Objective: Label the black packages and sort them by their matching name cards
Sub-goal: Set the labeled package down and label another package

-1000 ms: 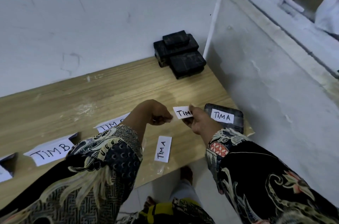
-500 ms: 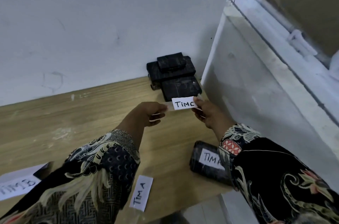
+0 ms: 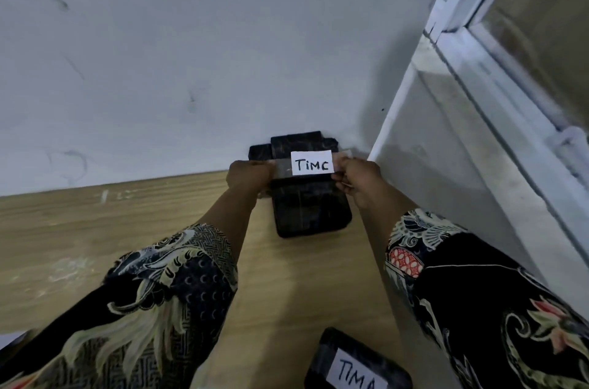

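Note:
A white label reading "TIMC" on a strip of clear tape is stretched between my hands. My left hand pinches the tape's left end and my right hand pinches its right end. The label hangs just over a stack of black packages in the table's far right corner, against the wall. I cannot tell if the tape touches the stack. A black package labelled "TIMA" lies at the bottom near the table's right edge.
The wooden table runs left from the corner. A white wall stands behind it. A grey ledge and window frame rise on the right.
Both hands have carried the TIMC label forward from mid-table to over the black stack in the corner. The view has moved forward with them, and the TIMA package has dropped to the bottom.

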